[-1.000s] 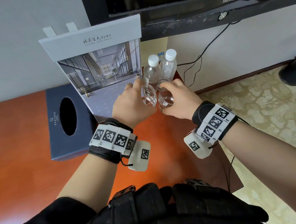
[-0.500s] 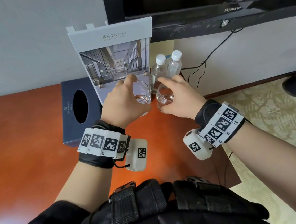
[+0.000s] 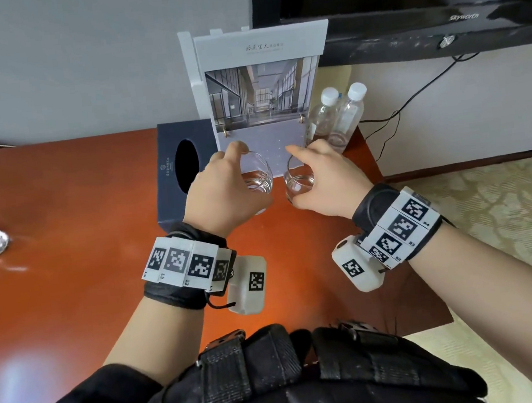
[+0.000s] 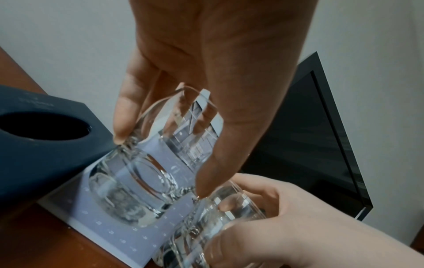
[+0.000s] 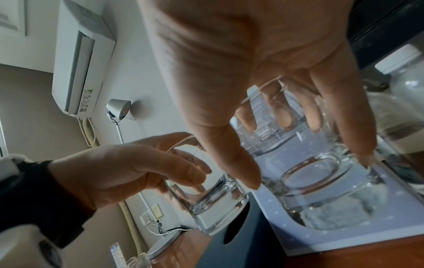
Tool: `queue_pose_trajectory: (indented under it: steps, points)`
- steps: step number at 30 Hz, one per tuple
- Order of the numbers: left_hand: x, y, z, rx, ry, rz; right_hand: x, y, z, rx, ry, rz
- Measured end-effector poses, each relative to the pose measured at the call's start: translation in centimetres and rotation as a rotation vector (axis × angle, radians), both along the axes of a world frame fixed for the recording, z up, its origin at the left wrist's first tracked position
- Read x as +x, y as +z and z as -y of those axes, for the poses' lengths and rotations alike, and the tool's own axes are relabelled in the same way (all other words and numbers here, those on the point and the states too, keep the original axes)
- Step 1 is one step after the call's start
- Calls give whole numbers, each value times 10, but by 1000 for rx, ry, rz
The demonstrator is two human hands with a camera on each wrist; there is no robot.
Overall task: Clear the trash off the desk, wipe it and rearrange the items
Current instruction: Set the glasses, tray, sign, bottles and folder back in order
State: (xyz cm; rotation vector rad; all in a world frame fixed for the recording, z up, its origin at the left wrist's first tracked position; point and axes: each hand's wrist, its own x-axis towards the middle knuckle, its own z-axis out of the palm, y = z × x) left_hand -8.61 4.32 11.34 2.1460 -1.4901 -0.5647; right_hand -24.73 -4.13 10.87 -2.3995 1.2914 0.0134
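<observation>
Two glasses side by side above the bench [image 3: 63,204], before the folder [image 3: 265,104]. Left hand [image 3: 222,195], palm down, fingers curled round left glass [image 3: 257,177]; right hand [image 3: 324,179] likewise grips right glass [image 3: 300,181]. Bottles [image 3: 337,116] at 1 o'clock.

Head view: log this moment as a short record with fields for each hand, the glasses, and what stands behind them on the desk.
left hand: grips a clear tumbler glass from above
right hand: grips a second tumbler glass
glasses: side by side, both look empty
behind: hotel brochure stand, two capped water bottles to its right
left of stand: dark blue tissue box
surface: reddish wooden desk
</observation>
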Motion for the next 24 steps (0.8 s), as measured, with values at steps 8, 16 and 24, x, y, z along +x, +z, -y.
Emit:
queue_pose_trajectory:
  steps: [8, 16, 24]
  points:
    - [43, 5, -43, -1, 29, 18, 46, 5, -34, -2, 46, -21]
    - [95, 15, -86, -2, 81, 25, 106, 15, -71, -6, 103, 9]
    - [147, 18, -133, -5, 165, 26, 167, 19, -108, -23, 179, 24]
